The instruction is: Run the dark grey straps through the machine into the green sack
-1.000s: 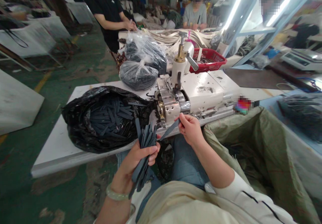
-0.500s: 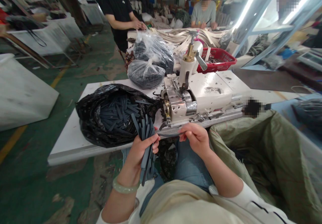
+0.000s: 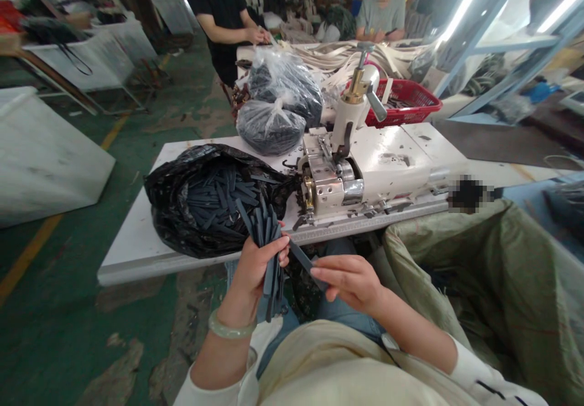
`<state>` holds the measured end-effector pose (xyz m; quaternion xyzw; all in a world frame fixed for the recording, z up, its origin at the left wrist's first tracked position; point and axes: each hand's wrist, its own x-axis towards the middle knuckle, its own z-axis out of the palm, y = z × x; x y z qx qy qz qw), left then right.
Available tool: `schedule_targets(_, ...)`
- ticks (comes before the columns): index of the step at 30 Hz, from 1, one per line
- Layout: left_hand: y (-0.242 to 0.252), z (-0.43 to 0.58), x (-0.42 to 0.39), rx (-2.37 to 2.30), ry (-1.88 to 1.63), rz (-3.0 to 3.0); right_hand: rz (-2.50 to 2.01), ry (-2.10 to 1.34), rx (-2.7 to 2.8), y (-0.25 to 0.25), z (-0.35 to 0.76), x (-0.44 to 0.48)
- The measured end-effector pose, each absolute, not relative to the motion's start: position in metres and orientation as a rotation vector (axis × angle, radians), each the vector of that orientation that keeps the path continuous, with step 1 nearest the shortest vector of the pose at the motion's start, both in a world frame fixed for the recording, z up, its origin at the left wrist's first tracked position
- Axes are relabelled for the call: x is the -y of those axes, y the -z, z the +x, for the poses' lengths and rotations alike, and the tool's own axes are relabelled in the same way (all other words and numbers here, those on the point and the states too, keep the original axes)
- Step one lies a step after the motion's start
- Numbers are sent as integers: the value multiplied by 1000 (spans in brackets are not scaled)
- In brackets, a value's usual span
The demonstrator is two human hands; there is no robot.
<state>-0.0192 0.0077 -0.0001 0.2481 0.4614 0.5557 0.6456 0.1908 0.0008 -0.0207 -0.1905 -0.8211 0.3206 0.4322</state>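
Observation:
My left hand is closed around a bundle of dark blue-grey strips that fan out above and below the fist. Between finger and thumb, my right hand pinches a single strip of the same colour; its other end reaches the left fingertips. Behind the left hand, an open black plastic bag on the white table holds many similar loose strips. A white machine with a bare metal head stands just beyond both hands, close to the table's front edge.
Knotted clear bags of dark pieces sit behind the machine beside a red basket. A green woven sack stands open at my right. Two co-workers are at a far table with pale straps. A white bin is at left.
My right hand has lowered slightly, and the single strip has swung from nearly level to slanting down to the right, its flat face showing. The left hand keeps its bundle. The view has shifted slightly.

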Motion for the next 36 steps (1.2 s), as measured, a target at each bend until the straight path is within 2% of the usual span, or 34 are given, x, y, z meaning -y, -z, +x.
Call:
schedule_targets(4, -2, -19, -9, -1071, -1293, 589, -693, -1857, 1229, 28, 175, -5)
schedule_targets(6, -2, -16, -10, -1086, -1291, 612, -728, -2175, 1016, 24, 167, -10)
schedule_targets(8, -1, -14, -10, -1111, -1266, 635, -747, -2320, 1068, 18, 161, -15)
schedule_targets(12, -3, -14, -11, -1168, -1224, 637, -869, -2109, 1403, 11, 158, -34)
schedule_targets(17, -6, -22, -13, -1173, -1262, 575, -989, -1770, 1057, 9, 179, -87)
schedule_targets(31, -5, -20, -13, -1130, -1263, 542, -964, -1921, 698, 4, 194, -136)
schedule_targets(36, -6, -19, -12, -1135, -1257, 544, -1037, -1753, 633, -3, 194, -136)
